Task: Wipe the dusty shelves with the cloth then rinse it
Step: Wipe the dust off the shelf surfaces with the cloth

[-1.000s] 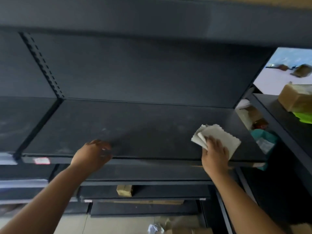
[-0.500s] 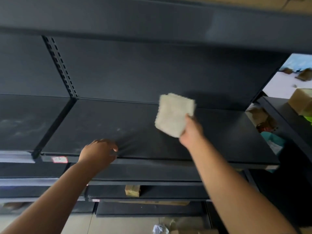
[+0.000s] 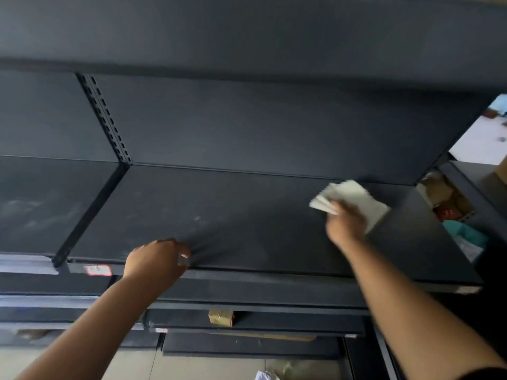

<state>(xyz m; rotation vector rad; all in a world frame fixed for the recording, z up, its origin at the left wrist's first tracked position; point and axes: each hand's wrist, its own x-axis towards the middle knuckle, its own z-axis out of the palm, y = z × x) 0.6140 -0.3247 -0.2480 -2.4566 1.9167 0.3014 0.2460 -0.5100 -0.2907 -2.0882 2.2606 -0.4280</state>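
Right hand (image 3: pixel 346 225) presses a folded pale cloth (image 3: pixel 354 201) flat onto a dark shelf (image 3: pixel 247 215), toward the shelf's right rear corner, fingers spread over the cloth, arm stretched forward. Left hand (image 3: pixel 156 260) rests on the shelf's front edge, left of centre, fingers curled over the lip, holding nothing else. Dusty smears mark the shelf between the hands.

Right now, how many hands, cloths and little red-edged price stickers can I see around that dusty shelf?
Hands: 2, the left hand on the shelf front edge, the right hand pressing the cloth
Cloths: 1, the pale folded cloth
Red-edged stickers: 1, the sticker on the shelf's front lip
Total: 4
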